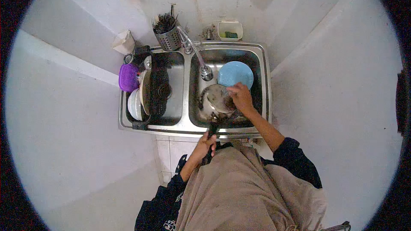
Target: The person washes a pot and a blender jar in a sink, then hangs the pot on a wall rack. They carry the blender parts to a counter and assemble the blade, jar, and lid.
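Note:
My left hand [205, 147] is wrapped round the black handle of a metal saucepan [210, 107], at the sink's front edge. The pan lies tilted in the right basin, its greyish surface wet and marked with dark patches. Over the pan's right side is my right hand [240, 96], its fingers curled; what they hold, if anything, is too small to make out. A light blue plate [235, 75] rests just behind that hand in the same basin. The flexible tap [206, 72] hangs over the basin, left of the plate.
A black dish rack [158, 90] in the left basin holds plates [135, 105] and a purple container [128, 78]. Behind the sink [186, 102] stand a perforated utensil holder [169, 40] and a white tub [223, 30] with a green sponge. Walls close in on both sides.

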`<state>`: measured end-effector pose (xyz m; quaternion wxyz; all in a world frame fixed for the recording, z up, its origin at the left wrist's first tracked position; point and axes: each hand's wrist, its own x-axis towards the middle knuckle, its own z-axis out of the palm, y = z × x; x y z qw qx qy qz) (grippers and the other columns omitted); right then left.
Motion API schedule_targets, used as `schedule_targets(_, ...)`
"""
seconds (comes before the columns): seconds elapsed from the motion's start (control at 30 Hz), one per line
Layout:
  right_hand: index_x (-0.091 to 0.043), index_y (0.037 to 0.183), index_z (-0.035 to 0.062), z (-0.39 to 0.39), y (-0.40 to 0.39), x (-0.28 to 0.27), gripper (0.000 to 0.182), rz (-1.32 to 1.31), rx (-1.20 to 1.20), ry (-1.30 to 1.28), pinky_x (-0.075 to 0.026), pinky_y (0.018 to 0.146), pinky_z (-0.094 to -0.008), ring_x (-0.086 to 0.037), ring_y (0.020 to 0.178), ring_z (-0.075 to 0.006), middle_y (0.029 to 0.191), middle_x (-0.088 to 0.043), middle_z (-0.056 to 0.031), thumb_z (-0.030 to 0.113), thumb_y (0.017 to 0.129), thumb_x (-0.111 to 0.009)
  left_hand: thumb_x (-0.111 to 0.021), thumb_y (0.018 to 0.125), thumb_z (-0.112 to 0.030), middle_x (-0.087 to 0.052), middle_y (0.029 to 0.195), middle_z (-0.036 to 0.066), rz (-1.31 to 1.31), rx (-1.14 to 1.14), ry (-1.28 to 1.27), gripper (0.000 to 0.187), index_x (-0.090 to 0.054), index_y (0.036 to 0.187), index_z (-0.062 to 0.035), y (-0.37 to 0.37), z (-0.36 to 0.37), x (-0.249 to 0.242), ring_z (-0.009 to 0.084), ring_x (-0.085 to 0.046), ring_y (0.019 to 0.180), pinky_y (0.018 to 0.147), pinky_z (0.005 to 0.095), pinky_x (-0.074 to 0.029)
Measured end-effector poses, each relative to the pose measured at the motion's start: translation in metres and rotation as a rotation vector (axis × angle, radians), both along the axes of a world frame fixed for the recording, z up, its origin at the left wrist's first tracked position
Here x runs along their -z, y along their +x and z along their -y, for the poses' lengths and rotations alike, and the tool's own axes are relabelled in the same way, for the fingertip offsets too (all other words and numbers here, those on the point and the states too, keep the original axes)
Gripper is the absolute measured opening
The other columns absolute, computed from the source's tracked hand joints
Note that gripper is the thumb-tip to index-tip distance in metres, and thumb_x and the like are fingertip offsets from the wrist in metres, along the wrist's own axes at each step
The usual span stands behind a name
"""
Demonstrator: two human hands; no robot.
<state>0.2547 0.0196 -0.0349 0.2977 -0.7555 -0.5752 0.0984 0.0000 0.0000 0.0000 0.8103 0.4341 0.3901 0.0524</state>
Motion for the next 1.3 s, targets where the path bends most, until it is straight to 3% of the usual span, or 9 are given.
schedule_targets(0.1, -0.067, 0.102, 0.0157, -0.089, -0.027, -0.023, 0.03, -0.04, 0.024, 0.311, -0.042, 0.082, -0.0429, -0.051, 0.091, -0.032, 0.097, -0.055, -0.0113, 0.008, 0.074, -0.065, -0.048, 0.094, -0.028, -0.044, 0.057, 0.003, 0.023, -0.004, 0.141, 0.024, -0.043, 0.102, -0.0065, -0.006, -0.074, 0.001, 0.0127, -0.045, 0.042, 0.04, 0.0268, -0.041)
schedule_targets(0.17, -0.067, 0.102, 0.015, -0.065, -0.092, -0.024, 0.029, -0.055, -0.058, 0.427, -0.043, 0.081, -0.0422, -0.051, 0.09, -0.0319, 0.097, -0.054, -0.0107, 0.008, 0.074, -0.065, -0.047, 0.095, -0.028, -0.043, 0.057, 0.002, -0.071, -0.026, 0.172, 0.024, -0.043, 0.103, -0.0058, -0.041, -0.07, -0.008, 0.0127, -0.045, 0.041, 0.04, 0.0265, -0.041)
schedule_targets(0.3, -0.067, 0.098, 0.0119, -0.002, -0.036, 0.009, 0.023, -0.071, 0.03, 0.025, -0.043, 0.081, -0.0424, -0.051, 0.091, -0.0329, 0.095, -0.054, -0.0113, 0.009, 0.075, -0.063, -0.047, 0.095, -0.03, -0.043, 0.057, 0.001, -0.09, -0.025, 0.048, 0.025, -0.045, 0.1, -0.0056, -0.023, -0.023, -0.009, 0.012, -0.045, 0.041, 0.04, 0.0263, -0.041)
schedule_targets(0.57, -0.065, 0.099, 0.0123, 0.001, -0.055, -0.016, 0.022, -0.027, -0.198, 0.265, -0.042, 0.086, -0.0427, -0.051, 0.099, -0.0335, 0.095, -0.058, -0.0122, 0.014, 0.078, -0.061, -0.048, 0.094, -0.027, -0.044, 0.057, 0.001, -0.041, -0.089, 0.006, 0.019, -0.045, 0.095, -0.0083, 0.005, -0.019, 0.0, 0.0117, -0.045, 0.041, 0.037, 0.0261, -0.039)
schedule_targets(0.67, -0.064, 0.101, 0.0109, -0.013, 0.011, 0.005, 0.024, -0.283, 0.0, -0.01, -0.041, 0.088, -0.0434, -0.053, 0.098, -0.0324, 0.1, -0.057, -0.0147, 0.021, 0.079, -0.063, -0.049, 0.093, -0.028, -0.045, 0.057, 0.001, -0.043, -0.126, -0.027, 0.022, -0.045, 0.099, -0.0077, 0.0, -0.021, 0.012, 0.0125, -0.046, 0.041, 0.037, 0.0259, -0.041)
schedule_targets(0.8, -0.057, 0.107, 0.0094, -0.091, 0.088, -0.022, 0.033, -0.13, 0.195, 0.393, -0.04, 0.089, -0.0437, -0.052, 0.101, -0.0353, 0.104, -0.056, -0.0155, 0.021, 0.077, -0.065, -0.051, 0.093, -0.03, -0.046, 0.059, 0.001, -0.094, -0.132, -0.064, 0.025, -0.044, 0.103, -0.0074, 0.006, -0.026, 0.01, 0.0119, -0.046, 0.043, 0.038, 0.0252, -0.041)
schedule_targets(1.17, -0.058, 0.108, 0.0058, -0.22, 0.172, -0.016, 0.032, 0.224, 0.208, 0.349, -0.041, 0.089, -0.0417, -0.051, 0.104, -0.0324, 0.106, -0.058, -0.0146, 0.021, 0.08, -0.063, -0.051, 0.093, -0.03, -0.045, 0.057, 0.001, -0.119, -0.139, -0.096, 0.023, -0.043, 0.096, -0.0092, 0.026, -0.04, 0.012, 0.0129, -0.046, 0.042, 0.04, 0.0278, -0.04)
schedule_targets(1.27, -0.062, 0.101, 0.0038, -0.171, 0.127, 0.021, 0.026, 0.017, 0.174, 0.202, -0.047, 0.074, -0.0369, -0.059, 0.079, -0.0281, 0.086, -0.063, -0.0105, 0.025, 0.087, -0.057, -0.053, 0.092, -0.032, -0.045, 0.058, 0.0, -0.147, -0.167, -0.105, 0.025, -0.042, 0.095, -0.0097, 0.026, -0.041, 0.028, 0.0134, -0.047, 0.043, 0.04, 0.029, -0.041)
schedule_targets(1.3, -0.063, 0.096, 0.0027, -0.151, 0.096, 0.052, 0.021, -0.441, 0.184, 0.226, -0.048, 0.063, -0.0323, -0.058, 0.064, -0.0196, 0.077, -0.062, -0.0061, 0.02, 0.087, -0.057, -0.053, 0.092, -0.031, -0.045, 0.058, 0.0, -0.157, -0.156, -0.121, 0.024, -0.042, 0.096, -0.0096, 0.026, -0.043, 0.023, 0.0135, -0.047, 0.043, 0.04, 0.0291, -0.041)
